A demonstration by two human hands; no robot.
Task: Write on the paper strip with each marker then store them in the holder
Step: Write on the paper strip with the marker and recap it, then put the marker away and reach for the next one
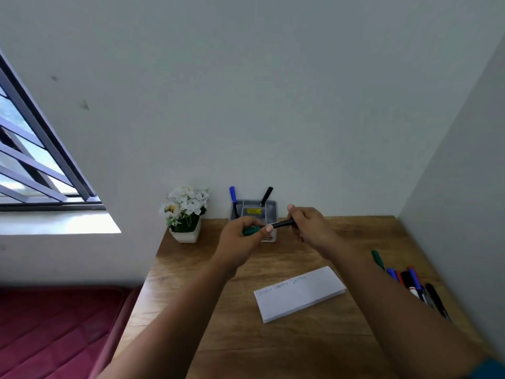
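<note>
Both hands meet above the desk in front of the grey holder (270, 207). My left hand (240, 239) grips a green cap (250, 231). My right hand (311, 228) grips the black barrel of the marker (284, 223), its tip end at the cap. Whether cap and barrel are joined I cannot tell. The holder stands at the back wall with a blue-capped marker (232, 195) and a black marker (267, 195) upright in it. The white paper strip (299, 295) lies on the desk nearer me, with faint writing along its top edge.
Several loose markers (410, 280) lie in a heap by the right wall, with a green one (378, 259) at their far end. A white pot of white flowers (185, 214) stands left of the holder. The wooden desk (246, 337) ends at the left above a red mattress (54, 332).
</note>
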